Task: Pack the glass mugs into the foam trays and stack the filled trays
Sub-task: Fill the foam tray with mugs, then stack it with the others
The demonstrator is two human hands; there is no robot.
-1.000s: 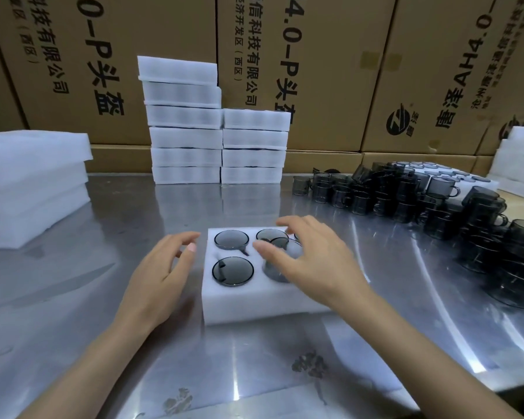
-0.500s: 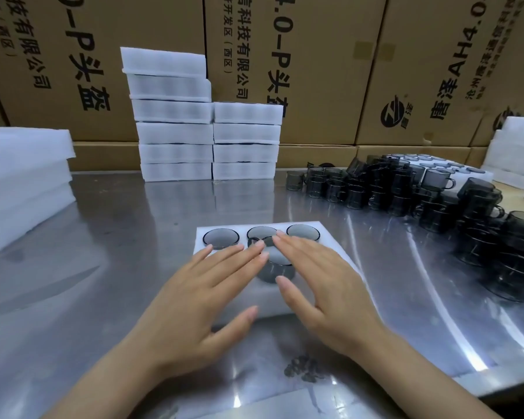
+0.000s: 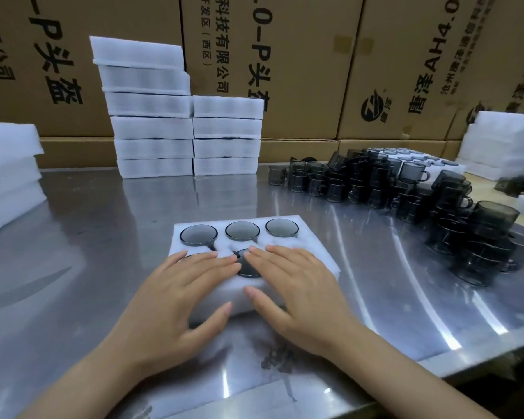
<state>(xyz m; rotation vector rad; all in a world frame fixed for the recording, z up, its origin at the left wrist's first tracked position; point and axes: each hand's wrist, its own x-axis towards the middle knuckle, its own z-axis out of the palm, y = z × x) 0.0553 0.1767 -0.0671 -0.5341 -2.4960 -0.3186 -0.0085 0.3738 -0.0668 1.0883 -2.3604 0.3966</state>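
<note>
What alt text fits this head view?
Left hand and right hand press flat on a white foam tray of dark glass mugs on a steel table; loose mugs lie right, stacked trays behind.

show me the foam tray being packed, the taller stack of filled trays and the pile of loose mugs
foam tray [image 3: 310, 226], head view, bare far right corner of its top
taller stack of filled trays [image 3: 152, 128], head view, front wall of a middle tray
pile of loose glass mugs [image 3: 375, 184], head view, mugs in its middle
</note>
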